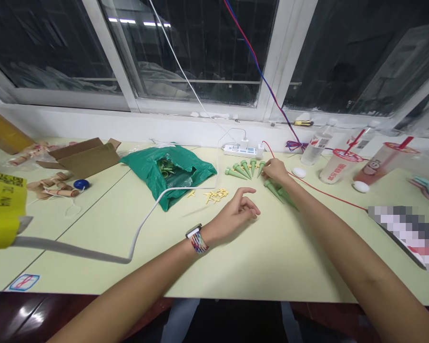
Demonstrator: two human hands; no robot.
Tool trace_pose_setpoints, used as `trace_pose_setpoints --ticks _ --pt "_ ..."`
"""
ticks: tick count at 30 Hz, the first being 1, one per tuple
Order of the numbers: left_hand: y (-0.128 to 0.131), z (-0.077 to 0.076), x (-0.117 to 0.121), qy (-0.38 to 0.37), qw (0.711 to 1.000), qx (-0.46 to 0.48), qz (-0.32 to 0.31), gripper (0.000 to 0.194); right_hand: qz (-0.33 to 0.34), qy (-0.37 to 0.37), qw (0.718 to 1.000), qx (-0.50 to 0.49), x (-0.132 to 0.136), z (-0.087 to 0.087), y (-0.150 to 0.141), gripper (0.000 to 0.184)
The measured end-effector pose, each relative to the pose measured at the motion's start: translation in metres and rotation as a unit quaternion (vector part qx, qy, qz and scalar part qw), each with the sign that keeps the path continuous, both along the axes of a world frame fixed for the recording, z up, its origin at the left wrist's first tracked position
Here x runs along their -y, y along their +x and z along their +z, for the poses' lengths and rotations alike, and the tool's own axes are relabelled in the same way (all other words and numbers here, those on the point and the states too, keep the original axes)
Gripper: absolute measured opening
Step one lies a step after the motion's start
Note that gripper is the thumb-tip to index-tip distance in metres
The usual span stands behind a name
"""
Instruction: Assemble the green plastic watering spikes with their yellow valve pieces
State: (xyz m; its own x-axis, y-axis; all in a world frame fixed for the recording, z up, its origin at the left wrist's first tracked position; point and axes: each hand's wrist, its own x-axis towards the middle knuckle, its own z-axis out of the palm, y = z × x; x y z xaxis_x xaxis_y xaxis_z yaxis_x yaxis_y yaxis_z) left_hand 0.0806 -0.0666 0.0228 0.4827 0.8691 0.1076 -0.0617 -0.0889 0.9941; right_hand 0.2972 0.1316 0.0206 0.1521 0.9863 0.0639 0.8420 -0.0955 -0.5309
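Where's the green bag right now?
In the head view, the green bag lies on the table, left of centre, between the brown cardboard box on its left and the white power strip on its right.

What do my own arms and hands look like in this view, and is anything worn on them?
Both forearms are bare, with no sleeves in view. The left hand and right hand are ungloved. The left wrist wears a dark-edged watch on a multicoloured, woven-looking band.

The tabletop (236,271) is brightly lit, and soft shadow is cast beside the right forearm (343,243). Light strips (139,22) are mirrored in dark glass (200,52) beyond the grip; rightward, a patch (411,233) is pixelated.
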Motion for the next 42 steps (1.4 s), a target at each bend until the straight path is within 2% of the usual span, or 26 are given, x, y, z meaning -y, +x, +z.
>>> trace_pose_setpoints --ticks 2,7,18,28,34,38,42 --pt "0.0 0.001 0.001 -0.012 1.0 0.003 -0.016 0.047 0.002 -0.003 1.0 0.026 0.002 -0.001 0.001 0.023" --pt "0.0 -0.001 0.001 -0.019 0.999 0.0 -0.029 0.048 -0.008 0.017 0.995 0.102 0.008 -0.002 0.002 0.044" --pt "0.002 -0.008 0.0 -0.02 0.999 -0.003 -0.034 0.042 0.004 0.009 0.993 0.116 0.005 -0.008 0.005 0.024" --pt "0.001 -0.009 0.001 -0.018 0.999 -0.015 -0.045 0.038 -0.006 0.008 0.993 0.115 0.005 -0.007 0.006 0.023" --pt "0.0 -0.005 0.0 -0.012 1.0 -0.016 -0.014 0.031 0.011 0.031 0.994 0.108 0.03 0.013 0.013 0.03" --pt "-0.001 0.0 -0.001 -0.003 1.0 -0.011 0.013 0.026 0.093 0.026 0.988 0.123 0.06 0.027 0.02 0.029" --pt "-0.001 0.0 -0.002 0.009 1.0 -0.014 0.021 0.025 0.15 0.007 0.972 0.179 0.081 0.027 0.019 0.037"
